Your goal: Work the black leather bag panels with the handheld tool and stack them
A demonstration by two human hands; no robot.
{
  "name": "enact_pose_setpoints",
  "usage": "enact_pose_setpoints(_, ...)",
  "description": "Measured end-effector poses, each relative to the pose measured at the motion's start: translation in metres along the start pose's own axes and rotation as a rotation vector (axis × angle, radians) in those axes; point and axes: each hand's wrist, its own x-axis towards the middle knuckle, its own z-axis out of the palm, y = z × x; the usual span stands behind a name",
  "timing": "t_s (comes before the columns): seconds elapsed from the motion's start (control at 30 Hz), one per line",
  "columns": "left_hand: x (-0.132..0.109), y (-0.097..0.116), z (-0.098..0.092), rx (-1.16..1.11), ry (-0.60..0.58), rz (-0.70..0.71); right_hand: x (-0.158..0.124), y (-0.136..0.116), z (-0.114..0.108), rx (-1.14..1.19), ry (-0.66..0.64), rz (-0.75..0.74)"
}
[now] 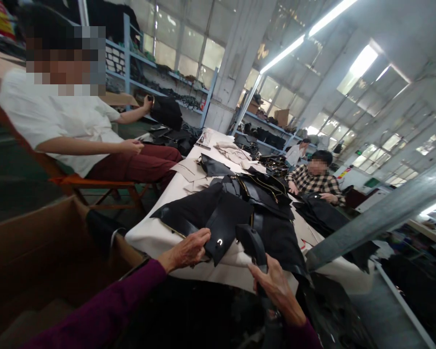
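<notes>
My left hand [189, 249] pinches the near edge of a black fabric piece [218, 218] that has a shiny metal ring on its pointed end. To its right, my right hand [274, 281] is wrapped round the handle of a black hand tool [253, 242]. The tool's head rests over the cloth-covered table's near edge, close beside the black piece. More black pieces [276, 235] with gold zippers lie under and behind it, overlapping in a pile.
A person in a white shirt [69, 121] sits at the left, holding a black piece. Another in a checked shirt [314, 182] works across the table [148, 237]. A cardboard box [32, 232] stands at left; a metal post [378, 218] slants at right.
</notes>
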Motion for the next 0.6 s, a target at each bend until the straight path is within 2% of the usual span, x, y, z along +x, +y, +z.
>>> enact_pose_setpoints(0.13, -0.002, 0.008, 0.004, 0.124, 0.017, 0.045, -0.033, 0.009, -0.016, 0.047, -0.035, 0.005)
enact_pose_setpoints(0.27, -0.008, 0.016, 0.019, 0.348, 0.008, 0.098, -0.068, 0.03, -0.015, 0.087, -0.04, 0.078)
enact_pose_setpoints(0.4, -0.007, 0.013, 0.03, 0.485, -0.018, 0.082, -0.094, 0.045, -0.018, 0.055, -0.001, 0.142)
enact_pose_setpoints(0.5, 0.001, 0.011, 0.021, 0.436, -0.001, 0.091, -0.107, 0.047, -0.028, -0.001, 0.04, 0.148)
enact_pose_setpoints(0.6, 0.013, 0.019, -0.004, 0.282, 0.153, 0.052, -0.118, 0.047, -0.038, -0.027, 0.102, 0.145)
